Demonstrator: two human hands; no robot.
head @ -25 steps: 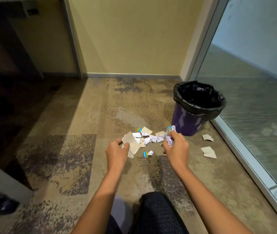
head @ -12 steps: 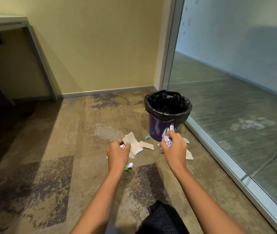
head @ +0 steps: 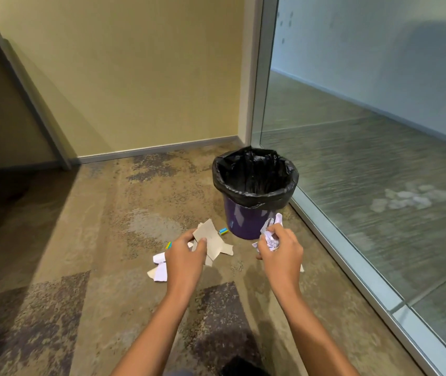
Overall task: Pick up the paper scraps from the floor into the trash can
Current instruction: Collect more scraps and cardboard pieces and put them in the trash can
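Both hands held paper scraps above the floor (head: 80,240), just in front of the trash can (head: 239,218).
At the left, white and tan loose scraps (head: 158,270) lay on the carpet, with a small blue-and-yellow scrap (head: 168,245) just beyond them. The left hand (head: 186,257) was curled, pinching several flat tan paper pieces (head: 211,238) between thumb and fingers. A second blue-and-yellow scrap (head: 223,231) lay on the floor between those pieces and the trash can. The purple trash can stood upright, lined with a black bag (head: 284,196) folded over its rim, its mouth open. The right hand (head: 280,252) was clenched around crumpled white paper (head: 270,237), held beside the can's lower wall. A glass partition (head: 379,158) ran along the right side.
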